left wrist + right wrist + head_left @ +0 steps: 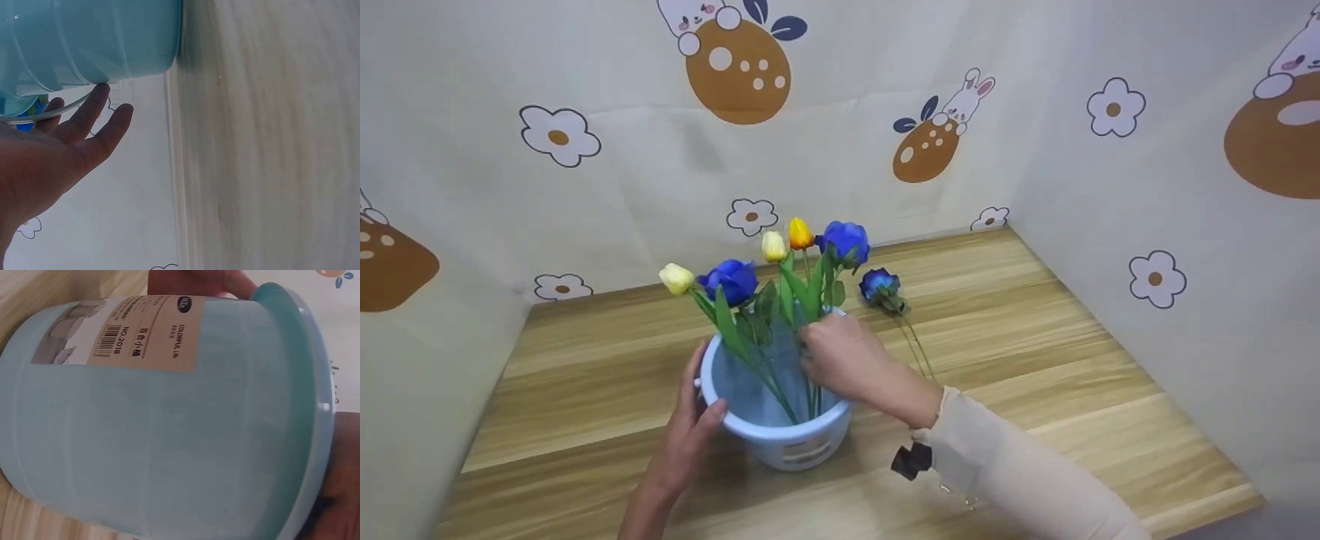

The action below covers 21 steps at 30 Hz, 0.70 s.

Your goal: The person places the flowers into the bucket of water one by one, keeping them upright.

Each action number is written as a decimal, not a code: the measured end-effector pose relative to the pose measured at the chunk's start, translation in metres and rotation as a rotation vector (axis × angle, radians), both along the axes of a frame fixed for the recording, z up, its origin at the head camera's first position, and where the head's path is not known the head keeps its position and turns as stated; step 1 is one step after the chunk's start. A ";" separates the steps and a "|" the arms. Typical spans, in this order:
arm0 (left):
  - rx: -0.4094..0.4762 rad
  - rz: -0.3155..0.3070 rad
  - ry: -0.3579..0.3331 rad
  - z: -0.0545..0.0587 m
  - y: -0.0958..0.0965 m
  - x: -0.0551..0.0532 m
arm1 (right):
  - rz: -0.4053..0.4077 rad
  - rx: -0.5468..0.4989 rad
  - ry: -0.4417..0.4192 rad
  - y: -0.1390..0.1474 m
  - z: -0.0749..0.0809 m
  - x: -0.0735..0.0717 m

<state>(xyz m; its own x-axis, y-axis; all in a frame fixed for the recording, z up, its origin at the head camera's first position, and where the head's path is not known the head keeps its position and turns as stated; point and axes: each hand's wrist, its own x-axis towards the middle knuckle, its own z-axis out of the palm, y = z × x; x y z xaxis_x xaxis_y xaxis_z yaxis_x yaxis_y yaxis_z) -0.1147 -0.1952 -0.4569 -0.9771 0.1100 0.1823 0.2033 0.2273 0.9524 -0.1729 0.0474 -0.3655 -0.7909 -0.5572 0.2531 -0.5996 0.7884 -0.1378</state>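
A light blue plastic bucket (780,433) stands upright on the wooden table, holding several artificial flowers. Among them are a pale tulip (677,279), a blue flower (733,282), a second pale tulip (773,246), an orange-yellow tulip (799,234) and another blue flower (846,244). My left hand (690,435) rests against the bucket's left side, thumb by the rim; in the left wrist view its extended fingers (115,125) touch or nearly touch the wall. Over the right rim, my right hand (847,360) has curled fingers around flower stems; exactly which stems is hidden.
A loose blue flower (880,286) lies on the table (1020,352) right of the bucket, its stem passing behind my right forearm. A printed label (143,334) is stuck to the bucket. Patterned cloth walls (840,150) enclose the table's back and sides. A dark object (912,460) hangs at my right wrist.
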 end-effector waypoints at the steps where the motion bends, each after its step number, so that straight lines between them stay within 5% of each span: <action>1: -0.002 0.002 0.006 0.000 0.000 0.000 | 0.014 -0.036 -0.023 0.002 0.001 0.000; 9: 0.004 -0.002 -0.007 0.000 0.000 0.001 | 0.064 -0.346 -0.282 0.020 0.008 -0.001; 21: -0.003 0.004 -0.023 0.001 0.000 -0.001 | 0.110 -0.672 -0.485 0.050 0.012 -0.003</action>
<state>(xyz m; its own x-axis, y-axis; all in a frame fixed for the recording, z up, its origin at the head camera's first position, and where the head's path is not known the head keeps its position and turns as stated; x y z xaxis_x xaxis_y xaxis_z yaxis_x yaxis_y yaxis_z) -0.1153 -0.1953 -0.4560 -0.9814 0.1065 0.1596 0.1806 0.2314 0.9560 -0.1764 0.0978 -0.3539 -0.8478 -0.4894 0.2041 -0.4209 0.3871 -0.8204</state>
